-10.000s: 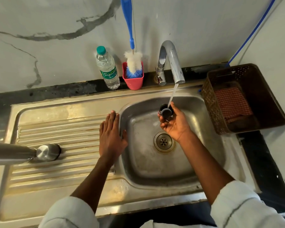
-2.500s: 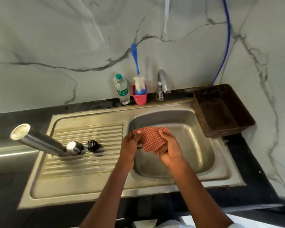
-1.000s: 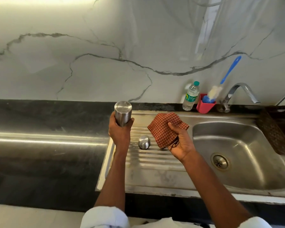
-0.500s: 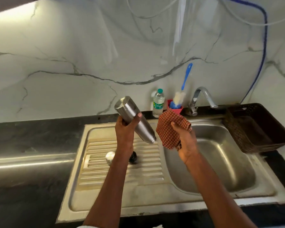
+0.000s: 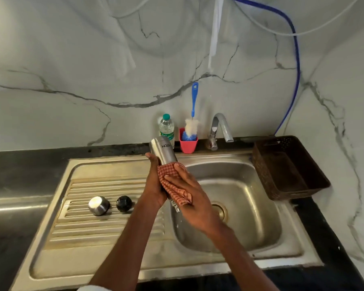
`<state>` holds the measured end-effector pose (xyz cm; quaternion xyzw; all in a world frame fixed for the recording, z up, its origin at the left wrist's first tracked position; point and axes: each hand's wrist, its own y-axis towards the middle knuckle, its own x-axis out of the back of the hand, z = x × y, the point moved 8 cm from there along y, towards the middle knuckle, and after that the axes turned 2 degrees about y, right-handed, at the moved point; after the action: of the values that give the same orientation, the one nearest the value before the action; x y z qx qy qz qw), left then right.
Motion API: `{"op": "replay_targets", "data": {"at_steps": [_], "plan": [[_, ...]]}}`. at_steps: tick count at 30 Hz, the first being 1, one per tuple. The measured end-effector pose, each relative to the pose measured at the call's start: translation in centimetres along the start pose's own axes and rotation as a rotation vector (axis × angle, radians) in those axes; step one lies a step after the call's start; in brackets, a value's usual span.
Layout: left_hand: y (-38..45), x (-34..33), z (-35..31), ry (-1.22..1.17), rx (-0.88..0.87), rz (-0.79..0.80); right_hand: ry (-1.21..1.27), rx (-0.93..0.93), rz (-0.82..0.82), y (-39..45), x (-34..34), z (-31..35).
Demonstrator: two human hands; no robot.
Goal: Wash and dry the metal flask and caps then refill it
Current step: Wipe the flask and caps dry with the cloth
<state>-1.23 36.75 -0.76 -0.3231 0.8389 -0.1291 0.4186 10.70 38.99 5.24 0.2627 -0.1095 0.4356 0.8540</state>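
The left hand (image 5: 153, 185) gripped the inverted metal flask (image 5: 163, 152); the right hand (image 5: 189, 192) clasped a checked cloth (image 5: 170, 181) around it.

Metal flask (image 5: 164, 151) held inverted over sink (image 5: 235, 208), gripped by left hand (image 5: 155, 187). Right hand (image 5: 190, 194) presses checked cloth (image 5: 172, 182) around flask. Steel cap (image 5: 98, 205) and black cap (image 5: 124, 203) side by side on drainboard (image 5: 88, 225).
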Motion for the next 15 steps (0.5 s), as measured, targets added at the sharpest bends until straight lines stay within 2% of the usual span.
{"op": "replay_targets", "data": {"at_steps": [3, 6, 9, 12, 15], "plan": [[-1.0, -1.6, 0.6, 0.042, -0.059, 0.032, -0.126, 0.036, 0.032, 0.9, -0.1, 0.1], [-1.7, -2.6, 1.0, 0.187, -0.146, 0.003, -0.033, 0.020, -0.001, 4.2, 0.8, -0.2], [-1.7, -2.9, 0.8, 0.338, -0.163, -0.033, -0.006, -0.008, -0.047, 7.3, 1.8, 0.0], [-1.6, -3.0, -0.3, 0.355, -0.221, -0.039, 0.015, 0.034, -0.060, 7.9, 2.0, 1.1], [-1.1, -2.8, -1.9, 0.189, -0.266, -0.019, -0.011, 0.155, 0.043, 5.3, 1.4, 1.9]]}}
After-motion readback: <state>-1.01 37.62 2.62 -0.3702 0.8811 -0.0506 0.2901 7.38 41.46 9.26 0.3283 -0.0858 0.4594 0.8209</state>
